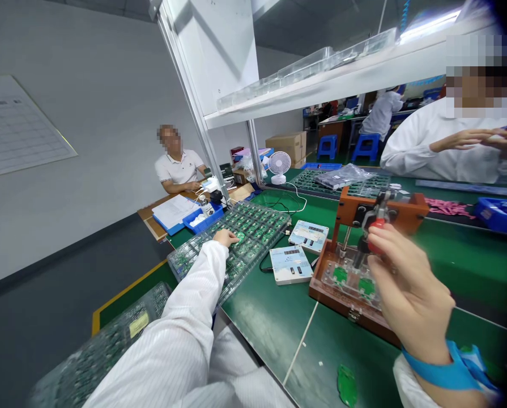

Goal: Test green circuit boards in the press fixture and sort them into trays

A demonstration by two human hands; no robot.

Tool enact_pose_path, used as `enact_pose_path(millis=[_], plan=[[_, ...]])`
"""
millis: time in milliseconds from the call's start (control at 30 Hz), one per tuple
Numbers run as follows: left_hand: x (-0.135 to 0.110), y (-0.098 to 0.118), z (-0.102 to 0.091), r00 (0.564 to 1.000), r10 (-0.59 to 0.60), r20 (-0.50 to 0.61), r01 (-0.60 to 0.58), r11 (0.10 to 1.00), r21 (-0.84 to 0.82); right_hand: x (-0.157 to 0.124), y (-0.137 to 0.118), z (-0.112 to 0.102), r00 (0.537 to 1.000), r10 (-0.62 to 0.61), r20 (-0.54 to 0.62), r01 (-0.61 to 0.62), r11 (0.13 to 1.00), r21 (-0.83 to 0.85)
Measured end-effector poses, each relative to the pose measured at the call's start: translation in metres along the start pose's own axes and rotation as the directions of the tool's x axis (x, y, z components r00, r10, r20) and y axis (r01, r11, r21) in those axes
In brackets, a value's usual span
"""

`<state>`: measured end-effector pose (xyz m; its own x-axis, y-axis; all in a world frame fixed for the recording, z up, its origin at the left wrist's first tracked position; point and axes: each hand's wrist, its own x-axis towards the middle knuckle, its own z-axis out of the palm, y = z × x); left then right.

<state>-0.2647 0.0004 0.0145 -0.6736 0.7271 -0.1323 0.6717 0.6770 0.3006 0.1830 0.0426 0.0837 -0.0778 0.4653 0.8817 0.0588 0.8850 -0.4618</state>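
Note:
My left hand reaches over a clear compartment tray full of small green circuit boards. Its fingers are pinched at the edge of one circuit board. On the right, my right hand is wrapped round the red handle of a toggle clamp. This clamp is mounted on a wooden test fixture with an orange upper frame. Two green boards lie in the fixture's clear plate, partly behind my right fingers. A blue strap circles my right wrist.
Two white meter boxes with displays stand between tray and fixture. A loose green piece lies near the front edge. Behind are a small fan, a blue bin and an overhead shelf. Other people sit across and at left.

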Motion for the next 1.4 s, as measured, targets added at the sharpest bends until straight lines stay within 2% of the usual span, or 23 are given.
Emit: enact_pose_path(millis=[167,400,667,967,1033,1133,1200,1267,1300,1367,1400], plan=[[-0.006,0.007,0.0,1.0,-0.002,-0.002,0.002,0.999,0.042,0.001,0.0,0.0,1.0,-0.005,0.004,0.005,1.0,-0.003],[0.001,0.009,-0.009,0.997,0.021,0.079,-0.023,0.999,0.026,0.002,-0.001,0.001,1.0,-0.023,-0.005,0.023,1.0,0.003],[-0.025,0.018,0.006,0.996,0.057,-0.065,-0.05,0.993,0.108,0.002,0.0,0.001,0.999,-0.036,0.002,0.036,0.999,-0.017],[-0.037,0.021,0.028,0.979,0.081,-0.185,-0.058,0.99,0.127,0.001,-0.003,-0.001,0.999,-0.031,0.037,0.033,0.997,-0.07],[-0.039,0.023,0.029,0.972,0.089,-0.216,-0.067,0.992,0.107,0.002,-0.006,-0.001,0.998,-0.029,0.055,0.034,0.995,-0.092],[-0.044,0.026,0.019,0.959,0.117,-0.258,-0.108,0.993,0.052,0.004,-0.019,-0.005,0.997,-0.039,0.059,0.05,0.982,-0.183],[-0.052,0.031,0.009,0.946,0.149,-0.288,-0.155,0.988,0.001,0.001,-0.035,-0.011,1.0,-0.004,-0.011,0.001,0.971,-0.238],[-0.069,0.04,0.003,0.931,0.202,-0.303,-0.226,0.973,-0.046,-0.011,-0.051,-0.017,0.991,0.086,-0.101,-0.107,0.969,-0.221],[-0.081,0.046,0.004,0.923,0.246,-0.295,-0.281,0.956,-0.081,-0.021,-0.057,-0.019,0.983,0.148,-0.107,-0.166,0.966,-0.196],[-0.115,0.062,0.014,0.897,0.38,-0.226,-0.423,0.887,-0.187,-0.049,-0.064,-0.02,0.952,0.307,-0.018,-0.306,0.939,-0.159],[-0.136,0.071,0.023,0.856,0.492,-0.157,-0.514,0.784,-0.346,-0.066,-0.065,-0.019,0.91,0.412,0.057,-0.4,0.904,-0.149]])
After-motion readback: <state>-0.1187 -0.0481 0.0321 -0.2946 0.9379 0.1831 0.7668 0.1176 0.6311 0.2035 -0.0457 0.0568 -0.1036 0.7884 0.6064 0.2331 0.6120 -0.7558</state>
